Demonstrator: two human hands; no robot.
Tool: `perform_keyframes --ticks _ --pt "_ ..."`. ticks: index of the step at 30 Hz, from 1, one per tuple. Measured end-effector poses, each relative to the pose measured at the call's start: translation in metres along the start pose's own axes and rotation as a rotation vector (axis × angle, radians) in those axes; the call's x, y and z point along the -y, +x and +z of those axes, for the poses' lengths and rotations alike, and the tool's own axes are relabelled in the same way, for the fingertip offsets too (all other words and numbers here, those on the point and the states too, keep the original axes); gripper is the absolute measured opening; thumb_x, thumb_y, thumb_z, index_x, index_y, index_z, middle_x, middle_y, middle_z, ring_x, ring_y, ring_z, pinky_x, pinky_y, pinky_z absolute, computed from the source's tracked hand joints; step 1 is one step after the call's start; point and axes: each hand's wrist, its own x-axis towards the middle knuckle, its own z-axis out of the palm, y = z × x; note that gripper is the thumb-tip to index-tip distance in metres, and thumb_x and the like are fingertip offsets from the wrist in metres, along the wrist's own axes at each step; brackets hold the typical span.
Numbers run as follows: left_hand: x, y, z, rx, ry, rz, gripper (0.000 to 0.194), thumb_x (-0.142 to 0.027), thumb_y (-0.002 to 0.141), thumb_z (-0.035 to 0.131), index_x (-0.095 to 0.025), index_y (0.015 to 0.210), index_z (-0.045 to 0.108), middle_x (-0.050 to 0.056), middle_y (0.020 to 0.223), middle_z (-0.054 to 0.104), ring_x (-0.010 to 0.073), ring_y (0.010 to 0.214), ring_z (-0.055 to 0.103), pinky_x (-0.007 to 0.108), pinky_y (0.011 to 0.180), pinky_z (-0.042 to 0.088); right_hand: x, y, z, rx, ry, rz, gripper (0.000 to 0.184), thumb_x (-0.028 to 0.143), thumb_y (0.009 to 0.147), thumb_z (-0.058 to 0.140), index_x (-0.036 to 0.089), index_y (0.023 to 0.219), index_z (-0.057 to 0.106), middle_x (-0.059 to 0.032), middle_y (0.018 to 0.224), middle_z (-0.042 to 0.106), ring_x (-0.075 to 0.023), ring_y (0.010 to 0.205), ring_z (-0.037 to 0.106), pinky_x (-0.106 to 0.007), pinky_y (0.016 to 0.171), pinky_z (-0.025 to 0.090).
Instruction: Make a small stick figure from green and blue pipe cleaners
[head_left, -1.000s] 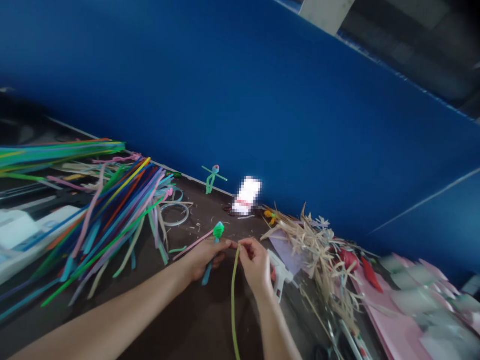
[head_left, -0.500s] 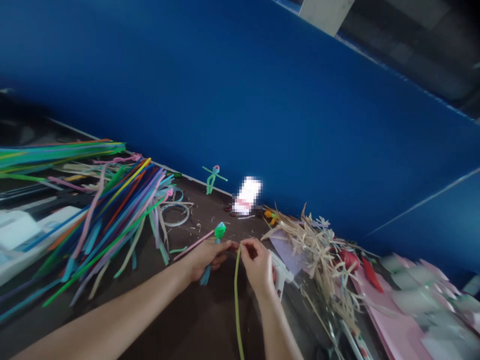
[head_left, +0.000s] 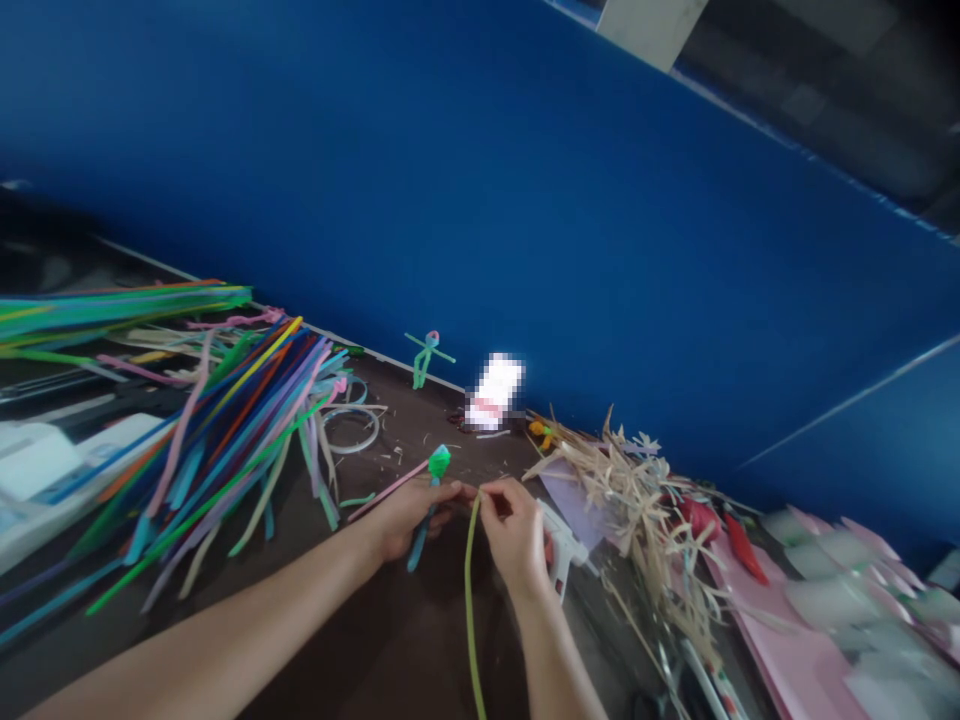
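My left hand (head_left: 411, 516) and my right hand (head_left: 516, 540) meet over the dark table (head_left: 390, 640), fingertips pinched together. Between them they grip the top end of a yellow-green pipe cleaner (head_left: 469, 610), which trails down toward me. My left hand also holds a pipe-cleaner piece with a green tuft (head_left: 439, 461), a pink stem and a blue tail (head_left: 417, 549) sticking out below the palm. A white glue gun (head_left: 564, 549) lies just right of my right hand.
A big spread of coloured pipe cleaners (head_left: 225, 420) covers the left of the table. A tape ring (head_left: 349, 428), a small pipe-cleaner figure (head_left: 427, 357), dry straw (head_left: 637, 500) and pink paper sheets (head_left: 780, 640) lie around. A blue wall (head_left: 525, 200) stands behind.
Both hands stay pinched at the same spot. The yellow-green pipe cleaner's hanging end has swayed slightly, and the blue tail under my left hand has shifted a little.
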Motion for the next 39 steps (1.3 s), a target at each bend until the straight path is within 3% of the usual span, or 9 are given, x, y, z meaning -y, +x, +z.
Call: perform_keyframes --ticks 14,17,20,23,26,30,39 --pt "0.004 0.004 -0.005 -0.020 -0.049 -0.050 0.020 -0.029 0.066 0.058 -0.010 0.073 0.062 0.002 0.068 0.057 0.0018 0.041 0.031 0.015 0.036 0.019 0.012 0.000 -0.007 0.086 -0.399 -0.276 0.022 0.010 0.077 0.040 0.019 0.065 0.056 -0.0028 0.065 0.054 -0.0151 0.066 0.051 -0.025 0.063 0.036" --pt "0.003 0.004 -0.005 -0.011 -0.044 -0.039 0.020 -0.030 0.067 0.058 -0.011 0.072 0.061 0.001 0.067 0.057 0.0014 0.040 0.029 0.015 0.036 0.018 0.014 0.000 -0.009 0.101 -0.391 -0.269 0.024 0.011 0.079 0.039 0.020 0.070 0.060 -0.0045 0.068 0.057 -0.0165 0.070 0.053 -0.027 0.066 0.038" --pt "0.002 0.003 -0.003 -0.003 -0.004 0.027 0.021 -0.032 0.065 0.059 -0.012 0.072 0.060 -0.001 0.062 0.055 0.0015 0.038 0.026 0.016 0.036 0.018 0.009 0.000 -0.007 0.077 -0.223 -0.197 0.024 0.014 0.080 0.040 0.021 0.084 0.063 -0.0055 0.079 0.062 -0.0168 0.076 0.056 -0.028 0.072 0.042" --pt "0.001 0.002 0.000 -0.031 0.053 0.081 0.025 -0.033 0.063 0.060 -0.012 0.075 0.060 0.000 0.062 0.056 0.0019 0.037 0.026 0.017 0.035 0.017 -0.001 0.000 -0.002 0.014 0.033 -0.024 0.022 0.021 0.078 0.045 0.020 0.092 0.062 -0.0064 0.088 0.064 -0.0182 0.080 0.059 -0.031 0.074 0.045" --pt "0.001 0.002 0.002 -0.051 0.105 0.090 0.029 -0.035 0.064 0.058 -0.011 0.078 0.060 -0.002 0.053 0.051 0.0025 0.036 0.027 0.017 0.035 0.018 -0.010 0.002 0.004 0.004 0.303 0.260 0.020 0.030 0.076 0.048 0.017 0.086 0.061 -0.0055 0.076 0.065 -0.0168 0.063 0.060 -0.028 0.058 0.048" --pt "0.002 0.002 0.002 -0.031 0.165 0.120 0.029 -0.037 0.066 0.055 -0.011 0.078 0.061 -0.005 0.045 0.043 0.0034 0.035 0.026 0.017 0.035 0.018 -0.013 0.003 0.006 0.114 0.555 0.530 0.021 0.035 0.072 0.052 0.016 0.063 0.056 0.0009 0.053 0.056 -0.0094 0.040 0.047 -0.020 0.037 0.038" --pt "0.006 0.003 0.000 0.013 0.272 0.189 0.031 -0.038 0.067 0.054 -0.011 0.080 0.062 -0.003 0.049 0.047 0.0043 0.037 0.030 0.017 0.035 0.022 -0.012 0.002 -0.001 0.248 0.715 0.665 0.019 0.033 0.070 0.052 0.019 0.057 0.053 0.0022 0.051 0.051 -0.0078 0.036 0.040 -0.020 0.031 0.035"
